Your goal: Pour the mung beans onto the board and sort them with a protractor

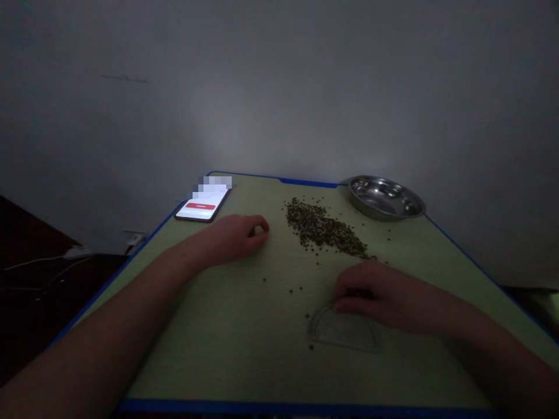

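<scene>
Extends left forearm (152, 279) from lower left, left hand (238, 237) turned inward, thumb close to curled index. Angles right forearm (471, 326) in from lower right, right hand (379, 294) with fingers bent, tips bunched.

Likely a home: plain scuffed wall (279, 87), small blue-edged counter (227, 349), steel bowl (386, 201) beyond the right hand (364, 291), phone (201, 205) beyond the left hand (240, 237).

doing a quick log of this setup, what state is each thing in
left hand: fingers curled, contents unclear
right hand: fingers curled, contents unclear
small dark grains: loose, heaped, a few scattered
half-circle shape: flat, partly hidden by the right hand; printed or loose, can't tell
phone: face up, screen lit
metal bowl: upright, uncovered
</scene>
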Demonstrator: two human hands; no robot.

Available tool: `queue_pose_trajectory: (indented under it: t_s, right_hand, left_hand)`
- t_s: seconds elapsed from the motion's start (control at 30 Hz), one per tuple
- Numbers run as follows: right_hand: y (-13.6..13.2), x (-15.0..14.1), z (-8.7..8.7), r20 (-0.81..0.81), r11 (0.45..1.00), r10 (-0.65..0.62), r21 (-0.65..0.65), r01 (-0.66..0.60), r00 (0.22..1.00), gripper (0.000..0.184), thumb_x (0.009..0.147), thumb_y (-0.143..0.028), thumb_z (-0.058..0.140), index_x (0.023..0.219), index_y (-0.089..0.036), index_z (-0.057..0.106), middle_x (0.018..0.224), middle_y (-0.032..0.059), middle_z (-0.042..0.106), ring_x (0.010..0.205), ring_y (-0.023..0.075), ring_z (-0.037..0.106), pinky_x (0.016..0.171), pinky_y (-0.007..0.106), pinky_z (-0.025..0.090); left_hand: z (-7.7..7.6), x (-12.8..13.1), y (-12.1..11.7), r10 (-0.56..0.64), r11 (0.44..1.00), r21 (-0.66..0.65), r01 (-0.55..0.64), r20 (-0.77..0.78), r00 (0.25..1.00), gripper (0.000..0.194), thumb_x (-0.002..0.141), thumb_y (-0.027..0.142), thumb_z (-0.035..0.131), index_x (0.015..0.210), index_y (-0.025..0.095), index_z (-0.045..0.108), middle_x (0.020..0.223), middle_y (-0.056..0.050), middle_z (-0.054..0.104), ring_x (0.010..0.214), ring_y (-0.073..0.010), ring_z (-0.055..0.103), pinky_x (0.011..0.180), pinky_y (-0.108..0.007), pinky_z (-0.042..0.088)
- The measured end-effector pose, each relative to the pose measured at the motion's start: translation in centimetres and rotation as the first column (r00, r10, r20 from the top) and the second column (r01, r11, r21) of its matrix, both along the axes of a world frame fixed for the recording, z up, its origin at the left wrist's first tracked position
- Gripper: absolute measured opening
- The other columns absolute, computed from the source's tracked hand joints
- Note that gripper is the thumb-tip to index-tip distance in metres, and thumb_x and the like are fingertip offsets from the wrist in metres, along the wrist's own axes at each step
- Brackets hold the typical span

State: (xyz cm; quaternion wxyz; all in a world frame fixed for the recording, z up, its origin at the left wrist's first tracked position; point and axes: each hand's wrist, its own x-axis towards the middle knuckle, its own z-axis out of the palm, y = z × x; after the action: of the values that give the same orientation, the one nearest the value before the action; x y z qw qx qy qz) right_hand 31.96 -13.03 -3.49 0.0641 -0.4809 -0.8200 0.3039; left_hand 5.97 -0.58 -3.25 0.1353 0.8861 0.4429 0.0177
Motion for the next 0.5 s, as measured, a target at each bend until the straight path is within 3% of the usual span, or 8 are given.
queue_pose_trajectory:
  t_s: [0.5]
  right_hand:
    - [-2.7,-1.9,0.7,-0.011,0.994,0.091,-0.059,-0.091,0.996,0.020,0.090,-0.036,0.061,0.080,-0.021,0.070,0.074,0.0000,0.067,0.070,0.0146,0.061,0.063,0.024,0.041]
  left_hand:
    - [0.1,0.2,-0.1,0.012,1.000,-0.007,-0.012,-0.007,1.000,0.041,0.086,0.039,0.040,0.115,0.020,0.063,0.083,-0.006,0.069,0.067,-0.0164,0.057,0.063,-0.029,0.039]
